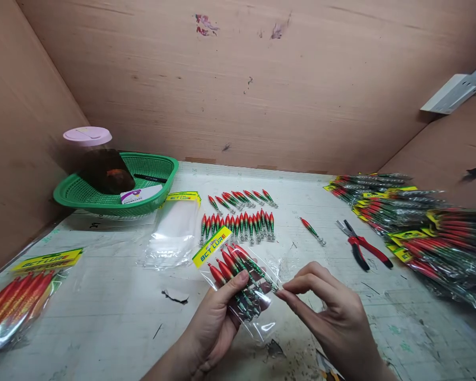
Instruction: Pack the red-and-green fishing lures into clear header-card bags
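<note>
My left hand (218, 317) grips a clear plastic bag (238, 275) with a yellow header card; several red-and-green fishing lures lie inside it. My right hand (329, 309) pinches the bag's open edge at the lures' hook ends, fingers pressed together. Just beyond the bag, loose lures (240, 222) lie in rows on the table. One single lure (312, 230) lies apart to the right.
Empty clear bags (174, 230) lie left of the rows. A green basket (117, 185) holds a dark jar with a pink lid at back left. Red-handled pliers (363, 248) lie right. Filled packs are piled at right (420, 222) and one at left (19, 296).
</note>
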`<state>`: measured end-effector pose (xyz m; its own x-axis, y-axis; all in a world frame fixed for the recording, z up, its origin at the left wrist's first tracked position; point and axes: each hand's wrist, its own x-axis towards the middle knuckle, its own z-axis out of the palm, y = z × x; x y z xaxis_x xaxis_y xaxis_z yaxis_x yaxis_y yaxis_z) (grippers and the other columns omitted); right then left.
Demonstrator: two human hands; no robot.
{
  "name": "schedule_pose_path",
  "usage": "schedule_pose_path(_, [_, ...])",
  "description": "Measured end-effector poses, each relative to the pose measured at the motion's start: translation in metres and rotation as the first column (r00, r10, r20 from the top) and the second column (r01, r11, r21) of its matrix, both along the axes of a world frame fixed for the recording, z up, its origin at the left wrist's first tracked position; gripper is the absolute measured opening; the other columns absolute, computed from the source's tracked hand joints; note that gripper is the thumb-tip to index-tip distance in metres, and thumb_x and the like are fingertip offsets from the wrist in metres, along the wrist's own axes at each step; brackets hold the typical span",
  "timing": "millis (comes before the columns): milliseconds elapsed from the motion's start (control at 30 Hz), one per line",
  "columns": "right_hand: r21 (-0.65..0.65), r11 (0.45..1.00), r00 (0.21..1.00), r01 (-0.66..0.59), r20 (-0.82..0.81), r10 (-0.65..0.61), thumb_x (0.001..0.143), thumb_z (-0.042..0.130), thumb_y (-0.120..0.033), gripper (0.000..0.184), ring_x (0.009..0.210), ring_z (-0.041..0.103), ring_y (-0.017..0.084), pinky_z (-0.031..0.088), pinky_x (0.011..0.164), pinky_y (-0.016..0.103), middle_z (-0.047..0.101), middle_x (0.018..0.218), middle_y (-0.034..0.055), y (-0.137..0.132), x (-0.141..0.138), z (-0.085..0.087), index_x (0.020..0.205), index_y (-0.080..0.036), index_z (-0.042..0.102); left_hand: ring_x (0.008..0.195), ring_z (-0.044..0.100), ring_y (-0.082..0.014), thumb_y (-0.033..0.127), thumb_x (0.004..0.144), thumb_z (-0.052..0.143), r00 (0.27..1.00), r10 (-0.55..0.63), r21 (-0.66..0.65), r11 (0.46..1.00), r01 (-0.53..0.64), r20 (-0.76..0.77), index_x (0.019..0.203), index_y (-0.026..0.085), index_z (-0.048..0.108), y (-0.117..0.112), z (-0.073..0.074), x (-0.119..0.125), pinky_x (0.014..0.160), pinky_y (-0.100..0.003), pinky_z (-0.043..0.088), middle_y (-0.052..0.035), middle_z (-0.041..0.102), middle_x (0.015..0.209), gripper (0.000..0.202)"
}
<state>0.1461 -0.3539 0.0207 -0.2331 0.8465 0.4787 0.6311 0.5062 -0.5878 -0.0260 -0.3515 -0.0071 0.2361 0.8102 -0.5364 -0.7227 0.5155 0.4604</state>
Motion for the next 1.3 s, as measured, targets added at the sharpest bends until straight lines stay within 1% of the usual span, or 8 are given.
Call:
schedule_pose_path(233, [0.067, 0.983, 0.983, -0.172, 0.070, 0.167, 0.084, 0.056, -0.013, 0.012, 0.072, 0.054, 0.013, 0.048, 0.061, 0.024, 0.052, 0.080, 0.0027, -0.006, 0.010, -0.018, 0.093, -0.021, 0.060, 0.072, 0.067, -0.0211, 0.024, 0.072, 0.073, 0.965, -0.227, 0.034, 0.972, 0.234, -0.128, 0.094, 0.010, 0.065, 0.001, -0.005, 0.001, 0.065, -0.035, 0.057, -0.0125, 0.071, 0.091, 0.027])
schedule_pose_path(367, [0.099, 0.988, 0.986, -0.119, 0.130, 0.106, 0.085, 0.052, -0.009, 0.013, 0.065, 0.051, 0.012, 0.044, 0.055, 0.023, 0.050, 0.072, 0.0017, -0.026, 0.016, -0.048, 0.085, -0.020, 0.059, 0.051, 0.062, -0.0159, 0.031, 0.070, 0.074, 0.827, -0.365, 0.040, 0.906, 0.421, -0.427, 0.083, 0.012, 0.063, 0.008, -0.008, -0.008, 0.050, -0.024, 0.049, -0.0061, 0.067, 0.063, 0.026])
schedule_pose_path(533, [0.049, 0.996, 0.973, -0.071, 0.224, 0.058, 0.085, 0.050, -0.013, 0.011, 0.067, 0.050, 0.013, 0.043, 0.059, 0.026, 0.052, 0.073, 0.0023, -0.044, 0.020, -0.077, 0.078, -0.020, 0.055, 0.094, 0.066, -0.0322, 0.022, 0.055, 0.083, 0.513, 0.028, 0.171, 0.957, 0.234, -0.858, 0.082, 0.017, 0.065, -0.005, 0.007, -0.028, 0.076, -0.032, 0.053, -0.0052, 0.062, 0.059, 0.033])
schedule_pose_path(600, [0.035, 0.997, 0.972, -0.074, 0.225, 0.064, 0.085, 0.050, -0.014, 0.007, 0.072, 0.051, 0.015, 0.044, 0.062, 0.027, 0.053, 0.079, 0.0043, -0.045, 0.021, -0.080, 0.085, -0.019, 0.056, 0.120, 0.051, -0.0341, 0.023, 0.056, 0.081, 0.344, 0.156, 0.314, 0.824, 0.472, -0.926, 0.103, 0.019, 0.065, -0.015, 0.005, -0.029, 0.097, -0.041, 0.045, -0.0112, 0.068, 0.099, 0.050])
schedule_pose_path(667, [0.043, 0.994, 0.969, -0.101, 0.229, 0.088, 0.085, 0.051, -0.015, 0.009, 0.077, 0.050, 0.016, 0.045, 0.063, 0.028, 0.053, 0.084, 0.0067, -0.043, 0.020, -0.080, 0.092, -0.017, 0.056, 0.133, 0.037, -0.0330, 0.027, 0.063, 0.076, 0.156, 0.242, 0.266, 0.531, 0.804, -0.958, 0.129, 0.022, 0.049, -0.023, -0.006, -0.025, 0.107, -0.051, 0.033, -0.0124, 0.051, 0.135, 0.071])
schedule_pose_path(767, [0.134, 0.976, 0.952, -0.171, 0.279, 0.128, 0.085, 0.050, -0.013, 0.009, 0.078, 0.047, 0.017, 0.042, 0.064, 0.029, 0.053, 0.086, 0.0082, -0.036, 0.014, -0.077, 0.089, -0.016, 0.058, 0.140, 0.020, -0.0303, 0.028, 0.075, 0.065, -0.026, 0.410, 0.096, 0.273, 0.957, -0.912, 0.142, 0.016, 0.027, -0.026, -0.030, -0.016, 0.110, -0.056, 0.025, -0.0163, 0.031, 0.149, 0.078])
schedule_pose_path(1067, [0.199, 0.957, 0.930, -0.210, 0.342, 0.133, 0.087, 0.044, -0.011, 0.021, 0.073, 0.039, 0.017, 0.033, 0.064, 0.029, 0.052, 0.075, 0.0062, -0.023, 0.002, -0.074, 0.070, -0.016, 0.055, 0.134, 0.035, -0.0293, 0.019, 0.082, 0.051, -0.110, 0.578, 0.072, 0.283, 0.957, -0.808, 0.134, 0.010, 0.039, -0.021, -0.046, -0.006, 0.107, -0.055, 0.034, -0.0168, 0.045, 0.141, 0.055])
schedule_pose_path(1300, [0.160, 0.971, 0.926, -0.180, 0.360, 0.113, 0.084, 0.049, -0.013, 0.011, 0.077, 0.041, 0.019, 0.033, 0.067, 0.030, 0.054, 0.080, 0.0063, -0.024, 0.002, -0.076, 0.077, -0.017, 0.056, 0.137, 0.029, -0.0294, 0.018, 0.078, 0.055, -0.028, 0.567, 0.181, 0.310, 0.933, -0.824, 0.137, 0.013, 0.036, -0.025, -0.051, -0.010, 0.109, -0.057, 0.029, -0.0184, 0.038, 0.144, 0.062])
